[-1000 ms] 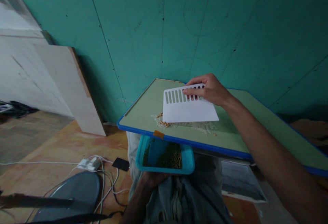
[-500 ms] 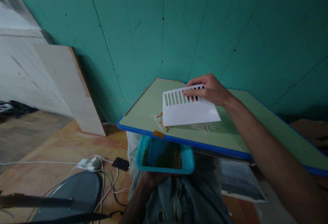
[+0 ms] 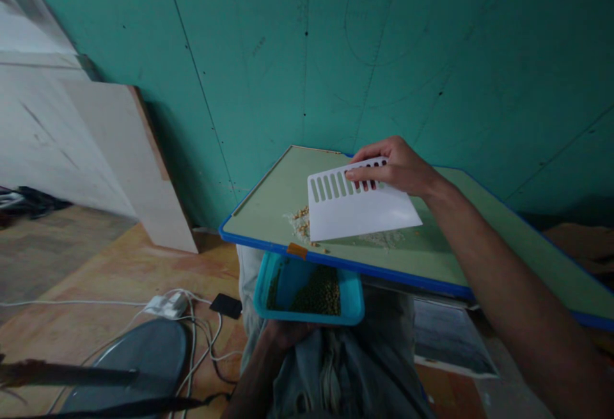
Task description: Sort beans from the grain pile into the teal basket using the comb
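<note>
My right hand [image 3: 396, 166] grips a white plastic sheet [image 3: 359, 214] by its slotted upper edge, the fingers wrapped behind the slots. The sheet tilts over the pale green tabletop [image 3: 268, 205]. By its lower left corner lie yellowish beans [image 3: 302, 221] and small whitish grains; more pale grains [image 3: 386, 238] lie near its lower right part. Below the table's front edge, my left hand [image 3: 288, 334] holds a blue plastic tub [image 3: 355, 297] from underneath, its fingers mostly hidden. Dark green and tan beans [image 3: 319, 291] are inside the tub.
Orange tape [image 3: 297, 251] sticks to the table's blue edge. A green wall [image 3: 268, 73] stands behind. On the floor at left are a dark phone [image 3: 226, 306], a white power strip [image 3: 167, 305] with cables, and a grey stool [image 3: 139, 355]. A board [image 3: 129, 163] leans at the left.
The white sheet and my right hand have shifted slightly to the right and a little toward me, uncovering more beans at its left corner. My left hand and the tub stay put.
</note>
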A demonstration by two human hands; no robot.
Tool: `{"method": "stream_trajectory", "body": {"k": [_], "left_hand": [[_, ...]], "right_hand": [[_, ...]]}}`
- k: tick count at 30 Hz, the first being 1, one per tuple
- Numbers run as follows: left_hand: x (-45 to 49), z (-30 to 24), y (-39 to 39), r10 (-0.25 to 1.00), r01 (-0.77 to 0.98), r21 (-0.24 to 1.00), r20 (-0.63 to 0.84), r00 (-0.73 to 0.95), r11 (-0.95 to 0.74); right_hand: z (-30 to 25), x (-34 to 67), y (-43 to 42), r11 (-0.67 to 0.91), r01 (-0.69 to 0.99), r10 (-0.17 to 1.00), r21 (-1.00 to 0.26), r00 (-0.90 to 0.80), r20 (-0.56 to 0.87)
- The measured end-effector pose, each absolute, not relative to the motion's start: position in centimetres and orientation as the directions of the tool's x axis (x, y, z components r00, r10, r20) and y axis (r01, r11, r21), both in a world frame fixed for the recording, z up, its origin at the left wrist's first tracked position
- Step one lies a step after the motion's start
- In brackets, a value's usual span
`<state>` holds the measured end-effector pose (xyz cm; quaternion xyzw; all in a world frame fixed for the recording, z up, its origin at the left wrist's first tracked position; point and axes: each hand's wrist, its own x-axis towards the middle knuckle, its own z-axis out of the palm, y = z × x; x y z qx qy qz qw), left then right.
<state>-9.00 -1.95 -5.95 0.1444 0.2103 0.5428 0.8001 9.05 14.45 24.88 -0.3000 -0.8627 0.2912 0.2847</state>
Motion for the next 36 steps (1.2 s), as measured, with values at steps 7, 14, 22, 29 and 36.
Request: {"method": "stream_trajectory", "body": {"k": [7,14,22,29,36], "left_hand": [[-9.0,-5.9,-2.0,0.929,-0.827,0.424,-0.164,0.332,0.371],[-8.9,-4.9,-2.2,0.927,-0.815,0.443,-0.146,0.345,0.374],[-9.1,-5.3,-2.3,0.936,-0.859,0.372,-0.136,0.324,0.352],[-9.2,-5.6,-2.2,0.937,-0.835,0.425,-0.167,0.308,0.350],[-8.9,-5.2,-2.1,0.932,-0.813,0.456,-0.150,0.330,0.362]], "right_hand": [[25.0,9.0,14.3,0.668,0.348,0.663,-0.658,-0.680,0.313],[25.0,9.2,14.4,0.631,0.294,0.666,-0.718,-0.680,0.307],[25.2,9.6,14.6,0.640,0.261,0.668,-0.723,-0.654,0.356],[23.3,12.4,14.2,0.587,0.297,0.720,-0.753,-0.618,0.317],[22.0,16.1,13.5,0.540,0.373,0.788,-0.754,-0.539,0.297]]}}
